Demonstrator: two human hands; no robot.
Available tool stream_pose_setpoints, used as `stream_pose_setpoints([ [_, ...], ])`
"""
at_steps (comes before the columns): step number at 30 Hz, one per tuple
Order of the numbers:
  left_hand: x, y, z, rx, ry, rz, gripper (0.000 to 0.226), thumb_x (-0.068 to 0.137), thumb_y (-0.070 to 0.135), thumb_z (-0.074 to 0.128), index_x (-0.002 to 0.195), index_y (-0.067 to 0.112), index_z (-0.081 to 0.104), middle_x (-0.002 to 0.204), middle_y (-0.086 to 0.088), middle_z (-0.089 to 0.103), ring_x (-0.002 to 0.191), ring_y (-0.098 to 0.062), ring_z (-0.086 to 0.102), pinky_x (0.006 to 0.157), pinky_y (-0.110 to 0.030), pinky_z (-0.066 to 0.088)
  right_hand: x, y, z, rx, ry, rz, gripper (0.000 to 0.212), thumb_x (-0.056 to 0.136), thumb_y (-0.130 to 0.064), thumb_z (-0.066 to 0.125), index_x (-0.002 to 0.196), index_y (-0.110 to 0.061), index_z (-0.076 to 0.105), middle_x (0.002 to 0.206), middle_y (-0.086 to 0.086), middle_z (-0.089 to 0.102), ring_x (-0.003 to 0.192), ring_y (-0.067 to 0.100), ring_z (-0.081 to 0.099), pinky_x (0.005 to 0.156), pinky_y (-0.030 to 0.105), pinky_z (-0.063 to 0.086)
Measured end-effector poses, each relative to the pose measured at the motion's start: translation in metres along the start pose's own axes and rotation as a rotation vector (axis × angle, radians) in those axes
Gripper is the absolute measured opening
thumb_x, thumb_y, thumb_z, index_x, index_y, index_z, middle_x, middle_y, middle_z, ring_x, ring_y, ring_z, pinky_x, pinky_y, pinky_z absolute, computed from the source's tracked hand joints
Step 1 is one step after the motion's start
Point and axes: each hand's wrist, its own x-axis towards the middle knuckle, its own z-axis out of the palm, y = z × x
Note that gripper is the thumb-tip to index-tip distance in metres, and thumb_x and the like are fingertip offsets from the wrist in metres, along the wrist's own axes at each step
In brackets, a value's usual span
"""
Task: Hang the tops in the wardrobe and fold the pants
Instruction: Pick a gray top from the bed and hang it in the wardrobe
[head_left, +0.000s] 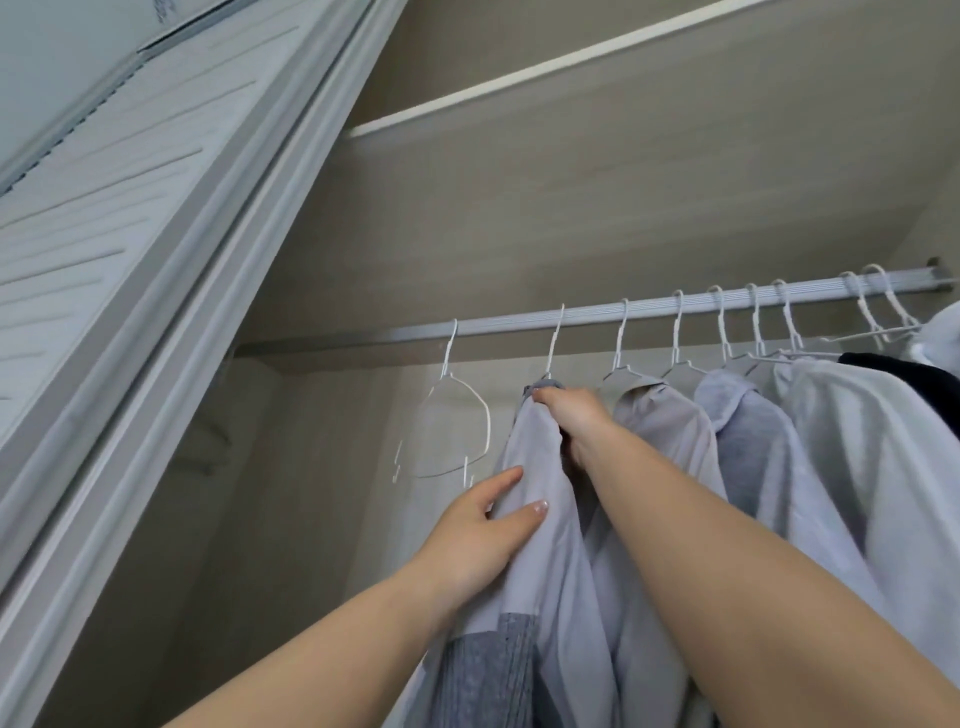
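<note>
A light grey top (540, 467) with a darker grey lower part hangs on a white wire hanger (555, 338) hooked over the wardrobe rail (498, 326). My left hand (488, 535) pinches the top's left shoulder fabric between thumb and fingers. My right hand (574, 415) grips the top at its collar, just under the hanger hook; its fingers are partly hidden in the cloth.
An empty white hanger (452, 415) hangs left of the top. Several more tops (753, 431) hang on hangers to the right, one black (904, 374). A white sliding door (130, 260) stands at the left. A shelf edge (519, 78) runs above.
</note>
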Motion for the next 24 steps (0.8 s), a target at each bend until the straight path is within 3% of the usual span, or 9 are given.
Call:
stream_pose_setpoints([
  [3, -0.006, -0.009, 0.001, 0.028, -0.009, -0.026, 0.055, 0.084, 0.039, 0.067, 0.136, 0.037, 0.047, 0.138, 0.014, 0.047, 0.121, -0.003, 0.047, 0.100, -0.020, 0.037, 0.001, 0.008, 0.001, -0.007, 0.034, -0.003, 0.025, 0.086, -0.013, 0.058, 0.105, 0.001, 0.061, 0.109, 0.025, 0.064, 0.093, 0.033, 0.064, 0.084, 0.040, 0.051],
  [7, -0.012, -0.008, 0.002, 0.021, -0.014, -0.038, 0.055, 0.085, 0.038, 0.067, 0.137, 0.035, 0.047, 0.138, 0.014, 0.047, 0.117, -0.002, 0.048, 0.094, -0.016, 0.036, 0.001, 0.004, 0.001, 0.008, 0.034, -0.012, 0.032, 0.085, -0.012, 0.058, 0.112, 0.004, 0.061, 0.098, 0.019, 0.063, 0.086, 0.029, 0.062, 0.077, 0.035, 0.049],
  [10, -0.015, -0.002, 0.004, 0.036, -0.035, -0.027, 0.056, 0.086, 0.037, 0.065, 0.138, 0.033, 0.046, 0.136, 0.016, 0.048, 0.112, 0.001, 0.049, 0.092, -0.015, 0.037, 0.000, 0.002, 0.002, -0.032, 0.028, -0.001, 0.032, 0.085, -0.012, 0.057, 0.111, 0.006, 0.062, 0.101, 0.024, 0.064, 0.090, 0.032, 0.063, 0.079, 0.038, 0.051],
  [14, -0.020, -0.002, 0.005, 0.044, -0.039, -0.044, 0.055, 0.087, 0.039, 0.064, 0.138, 0.032, 0.047, 0.138, 0.012, 0.050, 0.119, -0.006, 0.052, 0.106, -0.027, 0.040, -0.005, 0.001, -0.001, 0.022, 0.012, -0.002, 0.022, 0.086, -0.017, 0.059, 0.097, 0.001, 0.065, 0.093, 0.020, 0.064, 0.080, 0.028, 0.061, 0.072, 0.031, 0.048],
  [17, -0.030, -0.003, 0.005, -0.021, -0.051, -0.062, 0.048, 0.088, 0.039, 0.063, 0.134, 0.030, 0.053, 0.130, 0.009, 0.059, 0.115, -0.009, 0.058, 0.103, -0.030, 0.045, -0.015, 0.003, -0.005, 0.086, 0.044, -0.075, 0.017, 0.089, -0.024, 0.059, 0.080, -0.010, 0.063, 0.081, 0.010, 0.062, 0.071, 0.024, 0.060, 0.062, 0.025, 0.045],
  [19, -0.041, 0.000, 0.004, -0.077, -0.067, -0.057, 0.035, 0.090, 0.037, 0.062, 0.124, 0.029, 0.061, 0.115, 0.012, 0.068, 0.101, -0.005, 0.066, 0.090, -0.021, 0.051, -0.022, 0.007, -0.008, 0.082, 0.098, -0.171, 0.019, 0.090, -0.030, 0.059, 0.091, -0.011, 0.061, 0.092, 0.010, 0.065, 0.089, 0.026, 0.062, 0.076, 0.028, 0.047],
  [21, -0.052, 0.005, 0.001, -0.108, -0.068, -0.070, 0.025, 0.091, 0.036, 0.060, 0.116, 0.033, 0.065, 0.104, 0.015, 0.072, 0.093, -0.002, 0.068, 0.077, -0.015, 0.053, -0.035, 0.011, -0.011, 0.039, 0.144, -0.223, 0.036, 0.091, -0.037, 0.058, 0.118, -0.013, 0.056, 0.116, 0.004, 0.061, 0.108, 0.024, 0.057, 0.093, 0.032, 0.044],
  [24, -0.071, 0.010, -0.004, -0.133, -0.030, -0.100, 0.022, 0.091, 0.036, 0.060, 0.113, 0.035, 0.065, 0.099, 0.020, 0.071, 0.091, 0.002, 0.067, 0.072, -0.010, 0.050, -0.059, 0.019, -0.015, 0.021, 0.188, -0.277, 0.045, 0.090, -0.041, 0.057, 0.130, -0.022, 0.049, 0.107, -0.011, 0.052, 0.101, 0.011, 0.053, 0.089, 0.029, 0.040],
])
